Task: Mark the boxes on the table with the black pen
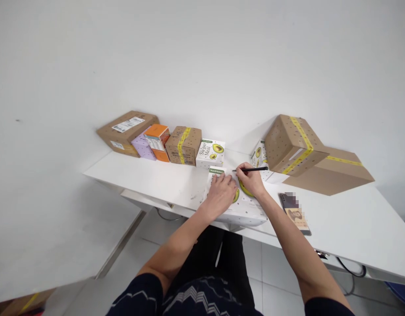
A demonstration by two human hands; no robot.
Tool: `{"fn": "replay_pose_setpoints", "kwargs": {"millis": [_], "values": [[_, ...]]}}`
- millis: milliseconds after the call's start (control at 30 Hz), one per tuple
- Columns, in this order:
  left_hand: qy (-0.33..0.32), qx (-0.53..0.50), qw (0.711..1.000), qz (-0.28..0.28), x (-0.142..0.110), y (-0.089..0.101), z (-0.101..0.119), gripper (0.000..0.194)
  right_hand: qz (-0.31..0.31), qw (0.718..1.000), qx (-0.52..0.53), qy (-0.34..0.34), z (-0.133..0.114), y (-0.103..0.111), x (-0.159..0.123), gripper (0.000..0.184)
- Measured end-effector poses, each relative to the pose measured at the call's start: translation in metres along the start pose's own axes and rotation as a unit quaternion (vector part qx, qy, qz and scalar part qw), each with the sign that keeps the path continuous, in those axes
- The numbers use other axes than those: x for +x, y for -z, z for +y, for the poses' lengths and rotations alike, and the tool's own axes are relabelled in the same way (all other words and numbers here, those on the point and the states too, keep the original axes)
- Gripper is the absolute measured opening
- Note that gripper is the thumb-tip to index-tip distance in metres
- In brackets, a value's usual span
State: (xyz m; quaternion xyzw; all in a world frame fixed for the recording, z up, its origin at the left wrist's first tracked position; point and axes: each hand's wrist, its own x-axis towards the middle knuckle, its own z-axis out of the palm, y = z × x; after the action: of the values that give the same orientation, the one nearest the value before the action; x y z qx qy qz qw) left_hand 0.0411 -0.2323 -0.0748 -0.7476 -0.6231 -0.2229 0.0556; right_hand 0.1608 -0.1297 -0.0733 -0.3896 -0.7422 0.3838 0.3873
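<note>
A white box printed with avocados lies flat at the front edge of the white table. My left hand rests on top of it with the fingers stretched out. My right hand grips a black pen over the same box's far side. The pen's tip points left; whether it touches the surface I cannot tell. Part of the print is hidden under both hands. Just beyond them stands a smaller white "Super Meal" box.
Along the wall at left are a long cardboard box, a purple box, an orange box and a taped carton. At right, a large taped carton leans beside flatter cardboard. A phone lies right of my forearm.
</note>
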Motion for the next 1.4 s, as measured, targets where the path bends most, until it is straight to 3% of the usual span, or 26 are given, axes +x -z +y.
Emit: {"fn": "replay_pose_setpoints", "kwargs": {"millis": [433,533,633,733,800,867,900,967,1000,1100,1300,1400], "values": [[-0.001,-0.003,1.000,0.003,0.000,-0.001,0.000,0.027,-0.010,1.000,0.000,-0.002,0.000,0.001,-0.001,0.014],[0.000,-0.003,1.000,0.004,0.000,-0.001,0.000,0.027,0.022,0.999,0.035,-0.027,-0.004,0.001,-0.001,0.014],[0.006,-0.001,1.000,-0.001,0.000,-0.001,0.000,0.026,0.101,0.989,0.103,-0.045,-0.011,0.006,-0.007,0.015],[0.007,-0.003,1.000,-0.002,-0.001,-0.001,-0.001,0.027,0.246,0.957,0.152,-0.008,-0.010,0.021,-0.026,0.014],[0.006,-0.002,1.000,0.001,-0.002,-0.001,-0.001,0.026,0.361,0.920,0.153,-0.002,0.000,0.034,-0.049,0.014],[0.006,0.003,1.000,0.001,-0.002,-0.001,0.000,0.026,0.412,0.902,0.119,-0.056,0.018,0.046,-0.074,0.014],[0.007,0.005,1.000,-0.003,-0.002,-0.001,0.000,0.026,0.388,0.913,0.068,-0.108,0.028,0.050,-0.086,0.015],[0.011,0.006,1.000,-0.010,-0.002,-0.001,0.000,0.028,0.251,0.937,-0.072,-0.231,0.046,0.054,-0.107,0.019],[0.013,0.005,1.000,-0.013,-0.002,-0.001,0.000,0.029,0.184,0.934,-0.136,-0.274,0.053,0.053,-0.114,0.018],[0.013,0.001,1.000,-0.013,-0.002,0.000,0.000,0.029,0.042,0.912,-0.273,-0.302,0.064,0.044,-0.126,0.004],[0.008,0.018,1.000,-0.013,-0.002,0.001,0.000,0.029,-0.015,0.884,-0.358,-0.300,0.061,0.035,-0.125,0.024],[0.005,0.022,1.000,-0.018,-0.002,0.002,0.000,0.029,0.069,0.859,-0.389,-0.326,0.067,0.052,-0.127,0.037]]}}
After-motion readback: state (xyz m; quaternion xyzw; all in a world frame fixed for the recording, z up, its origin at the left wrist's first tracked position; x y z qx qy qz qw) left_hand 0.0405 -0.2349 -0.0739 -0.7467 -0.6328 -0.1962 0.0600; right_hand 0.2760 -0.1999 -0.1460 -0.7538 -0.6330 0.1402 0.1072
